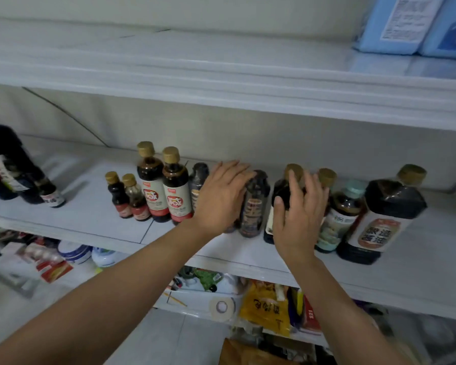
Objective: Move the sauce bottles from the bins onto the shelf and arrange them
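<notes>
sauce bottles (174, 191) stood in row on shelf (90, 214) | dark bottle (256, 206) pressed by flat left hand (221, 198), likely to close gaps | gold-capped bottle (281, 190) covered by spread right hand (298, 214), clasp cannot be told

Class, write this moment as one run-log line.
phase: arranging | left hand: touches black-capped dark sauce bottle | right hand: touches gold-capped dark sauce bottle | place: white middle shelf
</notes>
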